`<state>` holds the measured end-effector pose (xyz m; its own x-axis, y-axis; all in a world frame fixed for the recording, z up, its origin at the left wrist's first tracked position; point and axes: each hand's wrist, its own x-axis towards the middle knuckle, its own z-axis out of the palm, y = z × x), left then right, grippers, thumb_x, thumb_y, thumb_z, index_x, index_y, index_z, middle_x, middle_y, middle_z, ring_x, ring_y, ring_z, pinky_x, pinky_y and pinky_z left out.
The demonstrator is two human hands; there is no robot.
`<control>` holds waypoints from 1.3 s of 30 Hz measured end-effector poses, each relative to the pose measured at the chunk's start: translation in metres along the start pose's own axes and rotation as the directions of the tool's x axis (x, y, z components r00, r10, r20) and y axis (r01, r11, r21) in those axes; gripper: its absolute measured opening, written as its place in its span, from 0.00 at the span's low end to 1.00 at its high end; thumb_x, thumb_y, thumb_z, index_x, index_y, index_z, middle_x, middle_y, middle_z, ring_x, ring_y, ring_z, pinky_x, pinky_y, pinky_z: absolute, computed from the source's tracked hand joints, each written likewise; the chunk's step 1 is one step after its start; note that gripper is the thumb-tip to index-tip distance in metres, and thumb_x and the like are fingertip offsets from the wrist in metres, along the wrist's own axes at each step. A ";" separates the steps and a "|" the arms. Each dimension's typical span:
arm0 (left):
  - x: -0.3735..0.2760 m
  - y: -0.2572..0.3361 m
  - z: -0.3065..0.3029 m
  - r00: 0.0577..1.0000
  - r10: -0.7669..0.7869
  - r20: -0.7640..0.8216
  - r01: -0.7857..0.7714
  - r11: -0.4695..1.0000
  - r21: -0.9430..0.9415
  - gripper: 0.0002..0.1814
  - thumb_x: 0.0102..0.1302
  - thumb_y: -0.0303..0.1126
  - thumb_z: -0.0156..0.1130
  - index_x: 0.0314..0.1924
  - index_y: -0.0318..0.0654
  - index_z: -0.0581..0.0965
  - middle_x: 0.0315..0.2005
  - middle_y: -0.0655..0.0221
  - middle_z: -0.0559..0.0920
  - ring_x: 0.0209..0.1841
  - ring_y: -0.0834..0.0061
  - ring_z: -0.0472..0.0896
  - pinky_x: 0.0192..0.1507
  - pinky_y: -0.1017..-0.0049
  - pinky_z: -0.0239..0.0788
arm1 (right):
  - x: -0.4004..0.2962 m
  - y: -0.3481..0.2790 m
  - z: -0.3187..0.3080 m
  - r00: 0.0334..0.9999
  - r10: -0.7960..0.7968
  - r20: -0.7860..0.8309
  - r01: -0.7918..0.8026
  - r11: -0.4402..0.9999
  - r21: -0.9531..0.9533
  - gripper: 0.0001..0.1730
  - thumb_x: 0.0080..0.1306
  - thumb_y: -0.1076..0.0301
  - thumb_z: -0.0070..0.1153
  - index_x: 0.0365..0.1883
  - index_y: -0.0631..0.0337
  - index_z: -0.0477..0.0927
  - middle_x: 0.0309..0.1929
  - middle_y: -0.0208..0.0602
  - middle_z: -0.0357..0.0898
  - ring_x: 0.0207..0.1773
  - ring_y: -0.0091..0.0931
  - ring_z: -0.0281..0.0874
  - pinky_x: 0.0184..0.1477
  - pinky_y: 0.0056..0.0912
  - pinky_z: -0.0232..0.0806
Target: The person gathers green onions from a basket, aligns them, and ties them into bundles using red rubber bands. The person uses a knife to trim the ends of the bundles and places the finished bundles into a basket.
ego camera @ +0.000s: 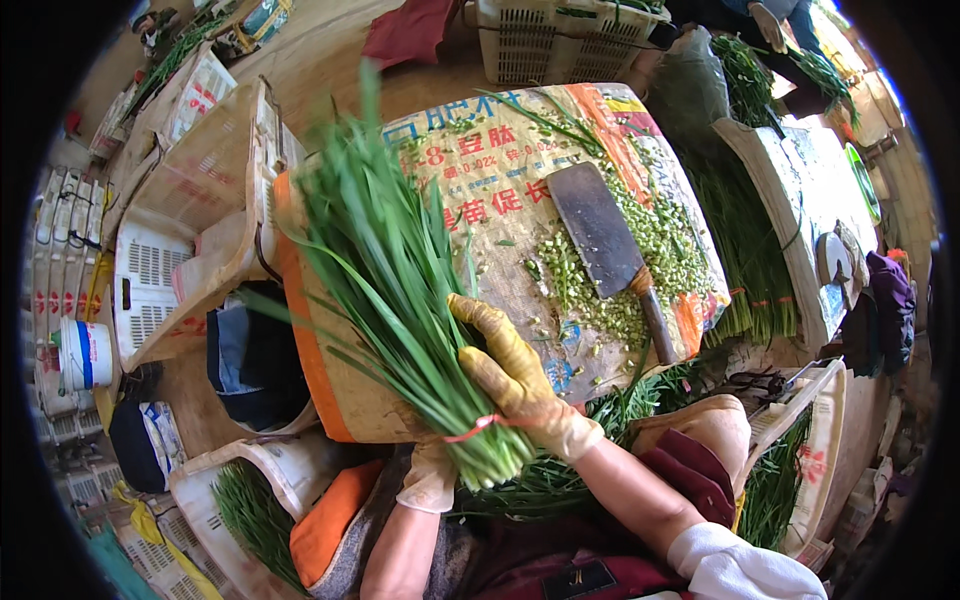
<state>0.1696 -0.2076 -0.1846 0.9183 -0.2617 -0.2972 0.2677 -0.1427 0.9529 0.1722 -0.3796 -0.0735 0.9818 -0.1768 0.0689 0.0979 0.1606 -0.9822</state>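
Note:
A bundle of garlic chives (390, 247) lies slanted over the left part of a work surface covered with a printed woven sack (510, 300). A red tie (474, 428) circles the bundle near its pale cut ends. My gloved right hand (517, 375) rests against the bundle's right side, thumb and fingers apart along the stems. Under the bundle is my gloved left hand (431, 469), its fingers hidden by the stems. To the right, a cleaver (600, 232) with a wooden handle lies flat among chopped stem bits (667, 240).
White plastic crates stand around, including a crate (187, 262) at left and a crate (566, 41) beyond the far edge. Tied chive bundles (750, 300) lie at right. A dark-lined bucket (259, 352) is beside the surface's left edge. Another person's hand (766, 26) shows at upper right.

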 end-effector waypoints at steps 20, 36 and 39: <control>-0.053 0.110 0.030 0.990 -0.023 -0.142 -0.005 0.980 -0.199 0.43 0.65 0.60 0.55 0.69 0.36 0.58 0.64 0.63 0.67 0.63 0.70 0.66 0.66 0.70 0.54 | -0.072 0.047 -0.002 0.924 0.252 -0.289 -0.140 0.923 0.358 0.22 0.70 0.78 0.45 0.63 0.62 0.69 0.58 0.34 0.73 0.60 0.23 0.67 0.62 0.24 0.59; -0.066 0.126 0.028 0.999 0.044 -0.031 -0.051 0.941 -0.334 0.37 0.69 0.44 0.55 0.70 0.34 0.55 0.66 0.61 0.64 0.66 0.70 0.63 0.68 0.70 0.52 | -0.085 0.060 -0.001 0.943 0.054 -0.328 -0.079 0.995 -0.061 0.28 0.59 0.89 0.47 0.59 0.62 0.72 0.45 0.42 0.76 0.44 0.32 0.73 0.50 0.28 0.65; -0.071 0.122 0.028 0.990 -0.056 -0.129 -0.011 0.881 -0.473 0.30 0.70 0.36 0.55 0.69 0.39 0.60 0.63 0.65 0.68 0.62 0.72 0.68 0.65 0.70 0.58 | -0.086 0.059 0.000 0.955 0.014 -0.298 -0.075 0.978 -0.194 0.31 0.58 0.90 0.44 0.61 0.61 0.70 0.49 0.44 0.74 0.49 0.36 0.73 0.53 0.30 0.65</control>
<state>0.1294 -0.2330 -0.0494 0.9316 -0.1284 -0.3402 0.3636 0.3283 0.8718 0.0933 -0.3550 -0.1375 0.8901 -0.4557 0.0000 -0.0094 -0.0182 -0.9998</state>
